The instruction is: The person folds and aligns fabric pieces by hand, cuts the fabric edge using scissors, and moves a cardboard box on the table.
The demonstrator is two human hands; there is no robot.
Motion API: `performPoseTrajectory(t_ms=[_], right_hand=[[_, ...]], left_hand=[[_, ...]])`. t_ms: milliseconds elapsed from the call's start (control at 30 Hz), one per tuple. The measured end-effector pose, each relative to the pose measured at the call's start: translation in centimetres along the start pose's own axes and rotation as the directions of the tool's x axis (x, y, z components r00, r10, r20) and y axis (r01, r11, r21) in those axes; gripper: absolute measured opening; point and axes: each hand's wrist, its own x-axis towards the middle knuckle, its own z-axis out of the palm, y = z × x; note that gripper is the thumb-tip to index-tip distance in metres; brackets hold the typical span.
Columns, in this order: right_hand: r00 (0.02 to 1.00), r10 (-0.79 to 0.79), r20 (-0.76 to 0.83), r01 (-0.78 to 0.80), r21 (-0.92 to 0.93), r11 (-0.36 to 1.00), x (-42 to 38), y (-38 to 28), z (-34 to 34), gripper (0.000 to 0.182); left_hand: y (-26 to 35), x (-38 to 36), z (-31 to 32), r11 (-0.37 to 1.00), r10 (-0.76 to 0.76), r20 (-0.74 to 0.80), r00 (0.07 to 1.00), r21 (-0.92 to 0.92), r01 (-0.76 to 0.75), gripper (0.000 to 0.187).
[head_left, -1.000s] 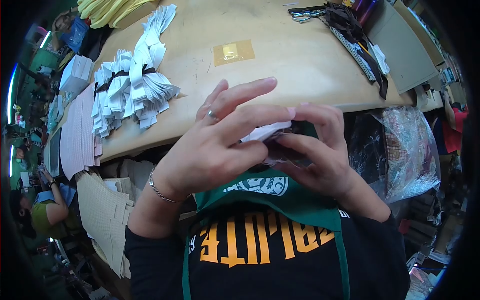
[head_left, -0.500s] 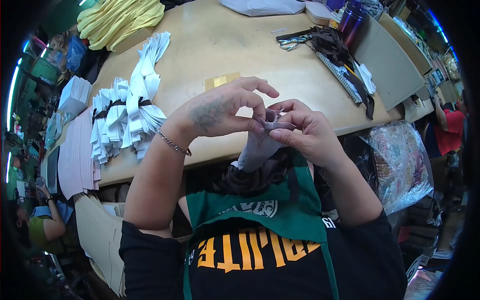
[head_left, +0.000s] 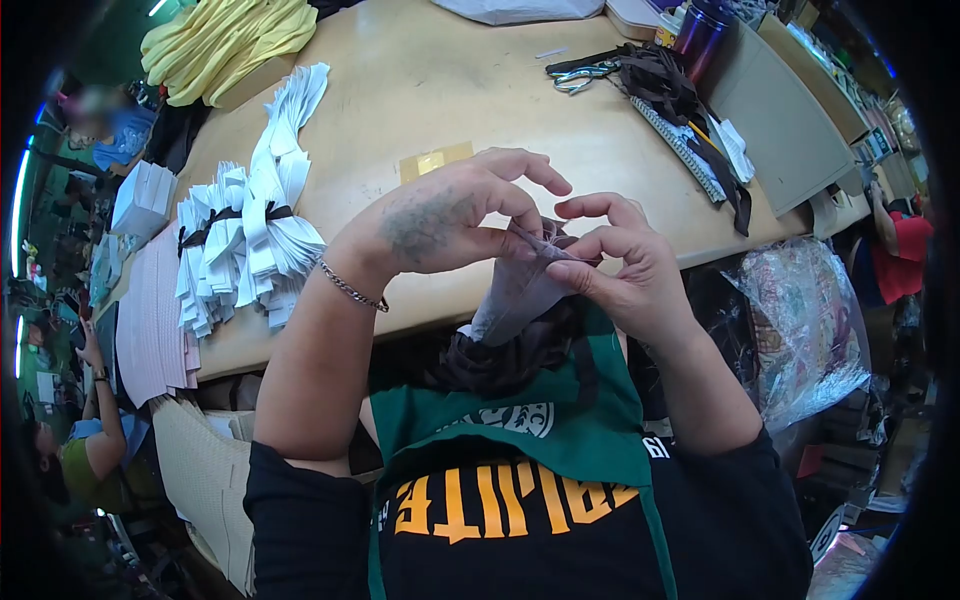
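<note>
A thin, pale grey bag-like piece [head_left: 508, 300] is held up between my two hands, just past the table's near edge. My left hand [head_left: 462, 218] pinches its gathered top between thumb and forefinger, with the other fingers raised. From the other side, my right hand [head_left: 632, 268] grips the same top edge between thumb and finger. The piece's lower end hangs down onto a bunch of dark brown fabric strips [head_left: 490, 362] on my lap, above the green apron [head_left: 470, 410]. Whatever lies inside the piece cannot be made out.
Tied bundles of white strips [head_left: 240, 235] lie on the table's left, with yellow cloth [head_left: 225, 45] behind. Scissors [head_left: 580, 76], dark strips [head_left: 660, 85], a spiral notebook [head_left: 680, 150] and a purple bottle [head_left: 703, 35] are at right. Plastic-wrapped goods [head_left: 800, 330] stand beside me. Co-workers sit left and right.
My fingers have shifted on the top of the grey piece, closing its opening more tightly. My right forefinger has lifted away a little. The view has moved slightly.
</note>
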Motion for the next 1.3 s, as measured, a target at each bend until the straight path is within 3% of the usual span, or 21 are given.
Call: performPoseTrajectory(t_ms=[167, 367, 467, 667, 767, 867, 967, 1067, 1100, 1133, 1200, 1300], right_hand=[[0.996, 0.081, -0.034, -0.077, 0.11, 0.991, -0.4, 0.6, 0.4, 0.016], [0.996, -0.045, 0.076, 0.065, -0.289, 0.955, 0.3, 0.5, -1.5, 0.026], [0.995, -0.088, 0.051, 0.101, -0.398, 0.912, 0.3, 0.2, -1.4, 0.027], [0.993, -0.107, 0.051, 0.118, -0.486, 0.866, 0.4, -0.4, -1.0, 0.029], [0.997, -0.062, 0.042, 0.074, -0.501, 0.862, 0.2, -1.3, -1.0, 0.029], [0.991, -0.113, 0.073, 0.134, -0.499, 0.856, 0.1, -1.4, -1.3, 0.028], [0.999, 0.018, 0.047, -0.008, -0.197, 0.98, 0.4, -0.9, -1.2, 0.026], [0.977, 0.211, 0.02, -0.208, -0.089, 0.974, 1.7, 1.0, -0.6, 0.023], [0.962, 0.268, 0.045, -0.263, -0.104, 0.959, 2.5, 1.8, -0.7, 0.021], [0.957, 0.269, 0.105, -0.267, -0.028, 0.963, 3.3, 2.7, -1.0, 0.019], [0.935, 0.26, 0.242, -0.293, 0.114, 0.949, 4.8, 4.4, -1.6, 0.017], [0.913, 0.227, 0.339, -0.278, 0.11, 0.954, 6.4, 5.3, -2.1, 0.015]], left_hand=[[-1.8, 0.1, 0.5, 0.992, 0.049, -0.034, 0.998, -0.118, -0.052, 0.009], [-1.8, 0.2, -0.2, 0.994, 0.007, 0.003, 1.0, -0.109, -0.007, 0.011], [-2.0, 0.1, -0.6, 0.997, 0.001, -0.015, 1.0, 0.079, 0.0, 0.012], [-2.1, -0.1, -1.0, 0.974, 0.076, -0.035, 0.996, 0.218, -0.066, 0.013], [-1.3, -0.2, -1.2, 0.981, 0.067, -0.06, 0.996, 0.185, -0.055, 0.011], [-1.1, -0.3, -0.5, 0.986, 0.115, -0.115, 0.987, 0.138, -0.099, 0.009], [-2.6, -0.5, 0.3, 0.986, 0.127, -0.165, 0.978, 0.129, -0.107, 0.023], [-2.1, -2.0, 3.6, 0.99, -0.112, -0.536, 0.837, -0.129, 0.049, 0.054], [-3.5, -2.9, 4.8, 0.958, -0.273, -0.497, 0.824, -0.218, 0.186, 0.075], [-5.6, -3.3, 6.5, 0.883, -0.401, -0.477, 0.782, -0.428, 0.192, 0.071], [-4.7, -3.8, 7.5, 0.573, -0.617, -0.227, 0.753, -0.786, 0.232, 0.06], [-6.4, -3.6, 10.1, 0.328, -0.502, -0.155, 0.851, -0.944, 0.022, 0.043]])
